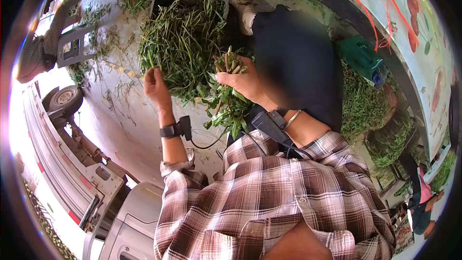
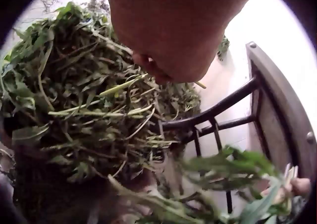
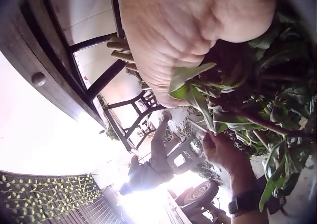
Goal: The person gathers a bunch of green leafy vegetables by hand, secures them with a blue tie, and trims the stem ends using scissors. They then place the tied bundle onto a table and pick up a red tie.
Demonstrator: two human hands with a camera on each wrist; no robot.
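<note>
My left hand point(image 1: 156, 86) pinches a thin green stem point(image 1: 150, 60) between thumb and fingers, at the near left side of a heap of cut leafy greens point(image 1: 183, 38). That heap overflows a dark plastic crate point(image 1: 226, 5). In the left wrist view the back of this hand point(image 2: 173, 35) hangs over the tangled stems. My right hand point(image 1: 245, 84) grips a bunch of leafy stems point(image 1: 230, 62), cut ends upward and leaves drooping below the fist. The right wrist view shows its leaves point(image 3: 267, 120) close up, with the palm point(image 3: 193, 30) covering part of the bunch.
More greens point(image 1: 361, 101) lie in piles at the right, near a green bag point(image 1: 361, 58) under a table with a printed cover point(image 1: 414, 33). To the left are a grey plastic stool point(image 1: 72, 48), another person point(image 1: 43, 48) and a parked truck point(image 1: 57, 139). Loose leaves litter the floor point(image 1: 115, 125).
</note>
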